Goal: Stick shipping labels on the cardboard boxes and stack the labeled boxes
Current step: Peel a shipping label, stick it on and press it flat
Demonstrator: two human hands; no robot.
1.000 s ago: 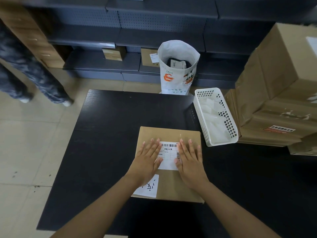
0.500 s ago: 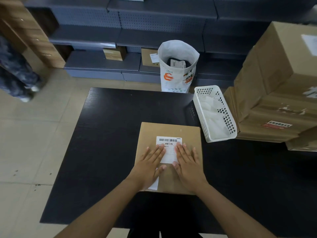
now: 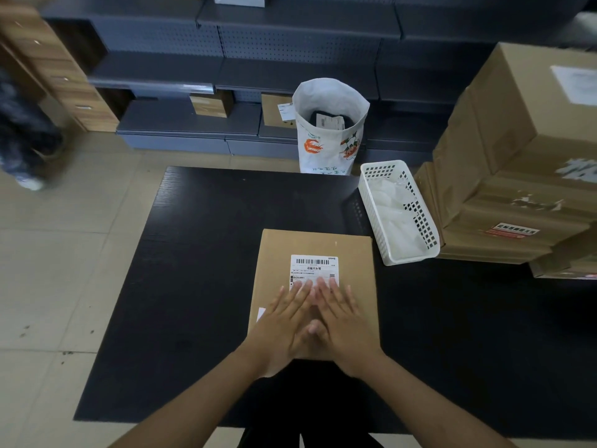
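Head view: shipping label (image 3: 314, 270) is pressed onto cardboard box (image 3: 313, 250) by flat, empty fingers (image 3: 302, 291); edges should be smoothed outward.

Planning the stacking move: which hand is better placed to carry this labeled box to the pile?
Probably the right hand: the stacked boxes stand on the right, the left hand lies farther away.

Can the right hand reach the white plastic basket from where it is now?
Probably yes: the right hand lies flat on the cardboard box, and the white plastic basket stands just beyond that box's right far corner, nothing between.
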